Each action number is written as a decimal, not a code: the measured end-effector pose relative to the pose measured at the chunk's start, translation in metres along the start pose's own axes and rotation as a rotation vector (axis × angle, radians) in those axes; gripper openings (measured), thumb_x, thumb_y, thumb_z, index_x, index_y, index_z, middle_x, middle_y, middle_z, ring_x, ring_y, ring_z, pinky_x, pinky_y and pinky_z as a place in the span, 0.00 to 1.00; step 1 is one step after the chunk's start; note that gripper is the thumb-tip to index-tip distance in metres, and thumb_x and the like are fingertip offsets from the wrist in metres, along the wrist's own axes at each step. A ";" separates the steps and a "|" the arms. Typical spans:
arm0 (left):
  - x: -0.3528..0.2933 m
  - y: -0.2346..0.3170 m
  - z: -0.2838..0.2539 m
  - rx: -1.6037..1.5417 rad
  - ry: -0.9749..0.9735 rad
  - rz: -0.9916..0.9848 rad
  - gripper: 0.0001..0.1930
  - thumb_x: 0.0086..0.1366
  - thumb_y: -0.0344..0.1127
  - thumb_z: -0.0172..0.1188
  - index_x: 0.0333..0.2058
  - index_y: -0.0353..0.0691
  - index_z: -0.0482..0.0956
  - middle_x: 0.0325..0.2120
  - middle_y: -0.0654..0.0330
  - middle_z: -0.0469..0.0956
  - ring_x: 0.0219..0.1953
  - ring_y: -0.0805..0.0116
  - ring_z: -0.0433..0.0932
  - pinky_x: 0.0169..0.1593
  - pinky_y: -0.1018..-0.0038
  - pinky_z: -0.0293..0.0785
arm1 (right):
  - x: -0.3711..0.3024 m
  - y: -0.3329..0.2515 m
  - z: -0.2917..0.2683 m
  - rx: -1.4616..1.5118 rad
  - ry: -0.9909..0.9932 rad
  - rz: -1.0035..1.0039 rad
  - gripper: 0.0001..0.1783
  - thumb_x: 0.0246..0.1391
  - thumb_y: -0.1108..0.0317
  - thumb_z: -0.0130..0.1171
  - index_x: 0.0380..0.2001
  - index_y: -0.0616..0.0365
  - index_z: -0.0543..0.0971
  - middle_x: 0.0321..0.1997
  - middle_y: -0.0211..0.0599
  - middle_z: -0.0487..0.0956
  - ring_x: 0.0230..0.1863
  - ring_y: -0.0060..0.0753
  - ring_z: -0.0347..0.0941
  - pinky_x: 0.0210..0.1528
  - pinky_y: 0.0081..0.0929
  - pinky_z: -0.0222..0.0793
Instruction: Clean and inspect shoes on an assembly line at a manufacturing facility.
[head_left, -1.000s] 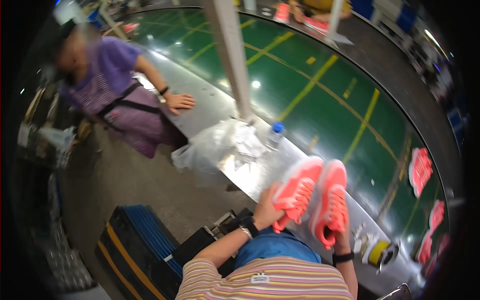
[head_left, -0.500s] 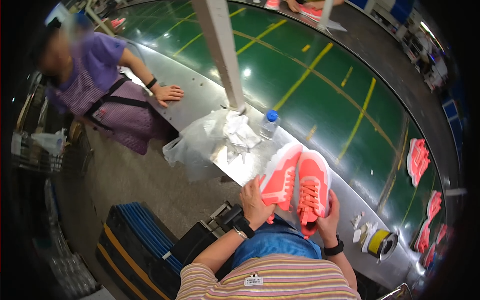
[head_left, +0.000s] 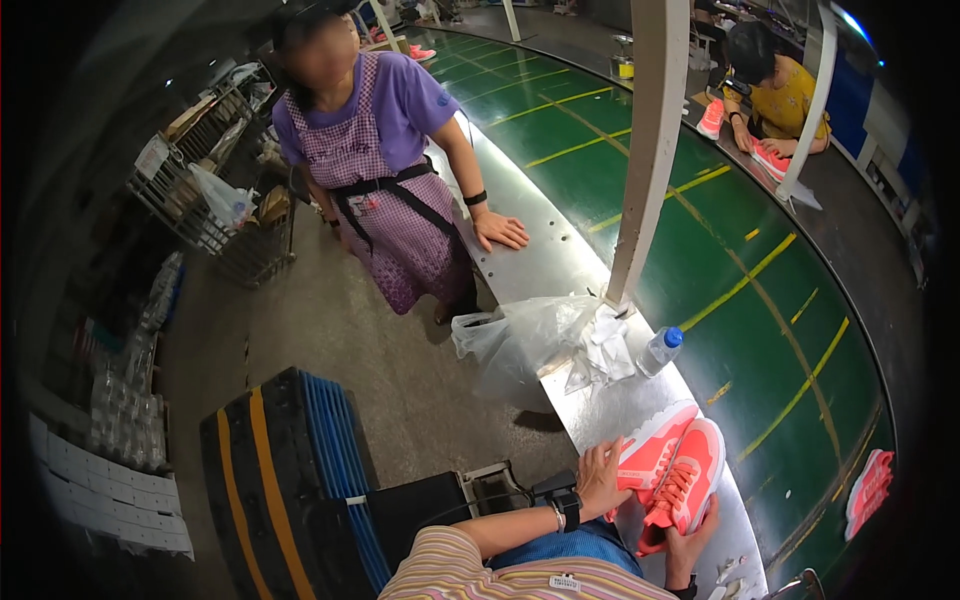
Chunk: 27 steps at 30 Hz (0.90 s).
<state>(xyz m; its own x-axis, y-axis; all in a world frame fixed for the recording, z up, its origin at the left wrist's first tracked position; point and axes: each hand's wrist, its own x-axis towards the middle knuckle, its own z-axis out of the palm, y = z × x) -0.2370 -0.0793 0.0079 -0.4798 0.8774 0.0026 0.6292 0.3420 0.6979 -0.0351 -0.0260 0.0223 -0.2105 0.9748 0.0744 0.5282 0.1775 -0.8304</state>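
Left hand (head_left: 600,480) holds left shoe (head_left: 654,446) near heel, outer side; right hand (head_left: 693,541) clasps right shoe (head_left: 692,470) likewise; toes point away.

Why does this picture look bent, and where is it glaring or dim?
Head view: the fisheye bows the green belt's far edge and blackens the corners; glare whitens the metal ledge; the wire cart sits dim; the coral shoes look fairly crisp.

One coral sneaker (head_left: 655,446) tilted side-on | its orange-laced mate (head_left: 697,463), top toward you | both white-edged, in your grip, toes away
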 end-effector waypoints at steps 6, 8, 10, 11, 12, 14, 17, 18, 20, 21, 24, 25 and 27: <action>0.013 -0.011 -0.005 0.032 -0.062 -0.032 0.47 0.38 0.42 0.67 0.58 0.37 0.53 0.44 0.44 0.64 0.49 0.46 0.62 0.53 0.56 0.57 | 0.014 -0.018 0.008 -0.110 0.035 -0.074 0.44 0.31 0.56 0.68 0.53 0.63 0.62 0.48 0.49 0.66 0.53 0.50 0.59 0.53 0.38 0.56; 0.009 -0.009 -0.010 0.081 -0.040 -0.027 0.47 0.38 0.41 0.67 0.58 0.36 0.53 0.45 0.45 0.62 0.50 0.47 0.60 0.54 0.56 0.55 | 0.015 -0.026 0.004 -0.124 -0.018 -0.027 0.45 0.30 0.62 0.68 0.54 0.62 0.61 0.49 0.48 0.65 0.51 0.49 0.59 0.55 0.39 0.55; 0.010 -0.009 -0.003 0.072 -0.053 0.002 0.47 0.38 0.40 0.67 0.58 0.34 0.52 0.45 0.46 0.60 0.49 0.48 0.58 0.53 0.56 0.54 | 0.012 -0.026 0.002 -0.125 0.024 -0.021 0.47 0.26 0.65 0.69 0.55 0.61 0.60 0.50 0.47 0.64 0.52 0.49 0.59 0.55 0.40 0.55; 0.010 -0.008 0.001 0.081 -0.074 0.043 0.47 0.38 0.38 0.67 0.58 0.33 0.52 0.44 0.46 0.60 0.48 0.49 0.59 0.53 0.56 0.54 | 0.007 -0.025 -0.001 -0.140 0.038 0.034 0.48 0.27 0.65 0.69 0.56 0.62 0.59 0.50 0.47 0.64 0.52 0.48 0.59 0.56 0.39 0.55; 0.009 -0.006 0.009 0.076 -0.108 0.055 0.47 0.38 0.38 0.67 0.58 0.33 0.52 0.44 0.46 0.60 0.48 0.49 0.59 0.53 0.56 0.54 | 0.005 -0.023 -0.003 -0.148 0.042 0.074 0.48 0.28 0.64 0.69 0.56 0.62 0.59 0.51 0.48 0.64 0.53 0.48 0.60 0.56 0.38 0.56; 0.008 -0.005 0.020 0.106 -0.177 0.084 0.48 0.39 0.39 0.67 0.58 0.33 0.51 0.44 0.47 0.60 0.49 0.49 0.58 0.53 0.56 0.53 | 0.003 -0.007 0.000 -0.233 0.069 0.124 0.49 0.27 0.65 0.68 0.57 0.61 0.58 0.50 0.48 0.63 0.52 0.49 0.59 0.55 0.39 0.56; 0.003 0.003 0.017 0.098 -0.285 0.183 0.46 0.43 0.41 0.67 0.58 0.32 0.52 0.45 0.46 0.60 0.49 0.49 0.59 0.54 0.58 0.55 | -0.006 0.016 -0.003 -0.333 0.068 0.183 0.50 0.26 0.67 0.68 0.58 0.61 0.56 0.49 0.49 0.63 0.51 0.51 0.59 0.53 0.41 0.56; 0.003 -0.002 0.018 0.103 -0.306 0.186 0.46 0.43 0.41 0.67 0.58 0.32 0.52 0.45 0.46 0.60 0.49 0.49 0.59 0.54 0.58 0.55 | -0.005 0.021 -0.006 -0.355 0.048 0.189 0.51 0.26 0.67 0.67 0.58 0.60 0.55 0.49 0.50 0.63 0.51 0.52 0.59 0.52 0.41 0.56; 0.010 -0.021 0.019 -0.126 -0.411 0.110 0.41 0.47 0.42 0.66 0.56 0.30 0.55 0.44 0.46 0.60 0.48 0.50 0.61 0.53 0.61 0.58 | -0.006 0.017 -0.012 -0.359 0.017 0.199 0.54 0.25 0.65 0.69 0.59 0.60 0.54 0.49 0.49 0.62 0.51 0.51 0.59 0.53 0.42 0.55; 0.013 -0.024 0.017 -0.085 -0.434 0.097 0.38 0.52 0.44 0.63 0.55 0.28 0.58 0.45 0.44 0.62 0.48 0.49 0.63 0.54 0.64 0.60 | -0.007 0.016 -0.014 -0.394 -0.003 0.204 0.55 0.25 0.65 0.70 0.60 0.60 0.54 0.49 0.48 0.62 0.51 0.50 0.59 0.53 0.42 0.55; 0.026 -0.041 0.021 -0.178 -0.577 -0.046 0.38 0.54 0.48 0.60 0.55 0.27 0.58 0.47 0.40 0.64 0.50 0.48 0.64 0.55 0.63 0.60 | -0.015 0.019 -0.015 -0.449 -0.035 0.196 0.57 0.24 0.62 0.71 0.60 0.58 0.53 0.51 0.47 0.61 0.52 0.49 0.58 0.54 0.42 0.53; 0.026 -0.044 0.022 -0.169 -0.598 -0.027 0.37 0.57 0.50 0.56 0.56 0.27 0.57 0.49 0.38 0.64 0.52 0.47 0.64 0.55 0.63 0.60 | -0.017 0.019 -0.014 -0.472 -0.049 0.174 0.58 0.23 0.61 0.72 0.60 0.57 0.53 0.52 0.47 0.61 0.53 0.49 0.57 0.54 0.42 0.52; 0.026 -0.048 0.023 -0.194 -0.600 -0.030 0.36 0.59 0.49 0.55 0.56 0.27 0.57 0.49 0.38 0.64 0.52 0.48 0.65 0.55 0.63 0.60 | -0.017 0.014 -0.023 -0.402 -0.143 0.179 0.57 0.24 0.59 0.73 0.60 0.57 0.54 0.53 0.47 0.61 0.54 0.48 0.58 0.55 0.41 0.54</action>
<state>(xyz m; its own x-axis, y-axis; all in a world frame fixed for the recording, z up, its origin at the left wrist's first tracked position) -0.2657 -0.0652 -0.0416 -0.0337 0.9238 -0.3814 0.4714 0.3512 0.8090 -0.0052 -0.0366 0.0222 -0.1836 0.9713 -0.1512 0.8378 0.0742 -0.5409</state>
